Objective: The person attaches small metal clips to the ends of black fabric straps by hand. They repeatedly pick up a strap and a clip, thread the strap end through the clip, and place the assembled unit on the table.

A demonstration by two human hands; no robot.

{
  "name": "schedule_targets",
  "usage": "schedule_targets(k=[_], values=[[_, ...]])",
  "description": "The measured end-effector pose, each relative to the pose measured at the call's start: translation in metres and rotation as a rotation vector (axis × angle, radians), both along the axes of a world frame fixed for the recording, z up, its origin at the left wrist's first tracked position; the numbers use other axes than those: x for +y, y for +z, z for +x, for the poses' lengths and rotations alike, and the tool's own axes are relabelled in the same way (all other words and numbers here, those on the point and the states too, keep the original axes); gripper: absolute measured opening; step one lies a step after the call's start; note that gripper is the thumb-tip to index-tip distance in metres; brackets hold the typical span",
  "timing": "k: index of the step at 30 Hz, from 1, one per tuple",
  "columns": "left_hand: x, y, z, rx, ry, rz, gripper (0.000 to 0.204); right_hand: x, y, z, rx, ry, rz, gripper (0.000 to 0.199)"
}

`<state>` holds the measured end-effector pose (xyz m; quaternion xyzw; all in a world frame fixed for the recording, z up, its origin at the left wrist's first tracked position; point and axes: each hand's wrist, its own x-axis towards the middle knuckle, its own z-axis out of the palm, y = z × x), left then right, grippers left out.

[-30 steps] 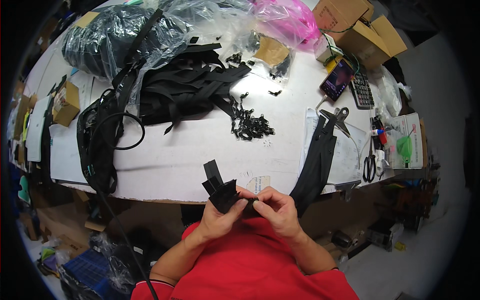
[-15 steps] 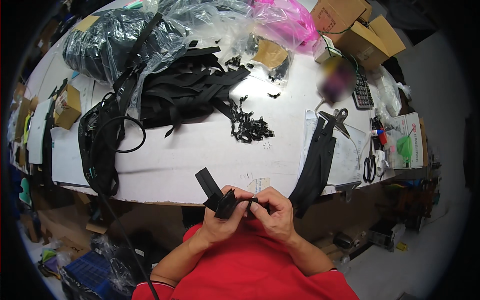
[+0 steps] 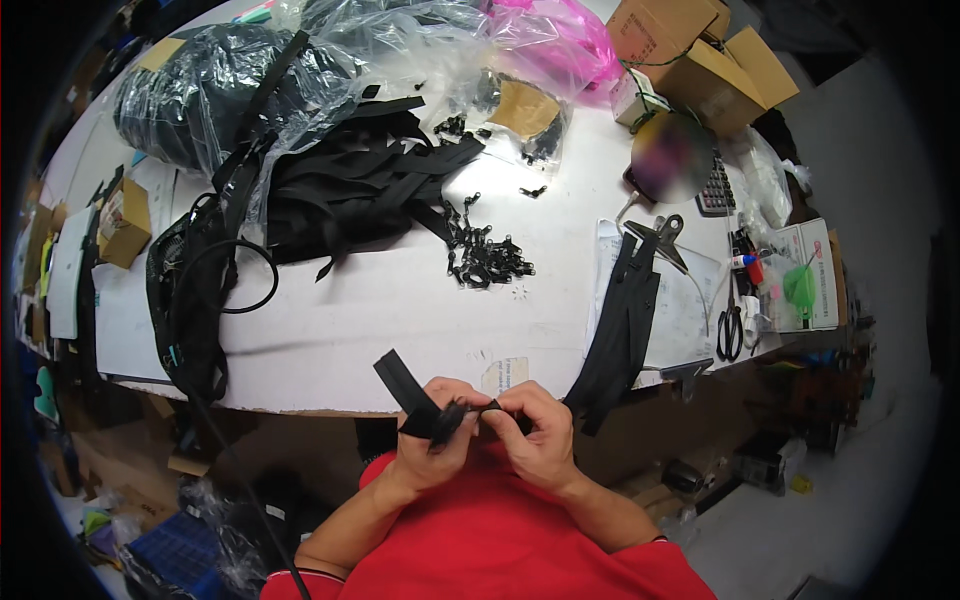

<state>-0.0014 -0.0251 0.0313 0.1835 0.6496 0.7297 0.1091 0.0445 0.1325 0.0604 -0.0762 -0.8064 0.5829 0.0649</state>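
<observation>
Holding a black strip bundle (image 3: 400, 382) just in front of the red shirt (image 3: 510, 530), down by the near edge of the white table (image 3: 400, 335). Left hand (image 3: 436, 462) has it gripped in a fist, and the long flat tail sticks out past the fingers, pointing up and to the left, so its long axis runs diagonally from the fist out toward the tabletop. The rest is bunched at the thumb side. Right hand (image 3: 540, 438) is right up against the left one, thumb and fingers pinched on a dark bit (image 3: 487, 407) between the two hands. Fingers cover most of it, so can't tell if it's part of the strip or a separate piece.

Just right of that hand, more black strips (image 3: 620, 330) lie over some papers (image 3: 683, 315) and hang off the edge. A metal clip (image 3: 668, 242) sits at their top, scissors (image 3: 730, 332) further right. Straight ahead there's a heap of small black parts (image 3: 488, 258), then a big tangle of strips (image 3: 350, 190) up left. A black mesh bag (image 3: 185, 300) with a looped cable (image 3: 277, 285) crowds the left side.
</observation>
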Motion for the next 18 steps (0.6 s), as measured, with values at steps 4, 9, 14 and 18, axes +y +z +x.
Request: schedule_targets(k=[4,9,14,18], values=[[-0.004,-0.006,0.002,0.237,0.052,-0.061,0.028,0.006,-0.007,-0.004,0.209,0.058,0.228,0.012],[-0.009,0.000,-0.001,0.362,0.006,-0.110,0.040,0.010,-0.008,-0.003,0.224,0.117,0.161,0.013],[-0.007,-0.002,-0.007,0.410,0.032,-0.129,0.034,-0.004,-0.002,0.003,0.108,0.067,0.017,0.012],[-0.005,-0.008,0.002,-0.059,0.048,-0.012,0.013,0.009,-0.004,-0.006,0.306,0.107,0.289,0.013]])
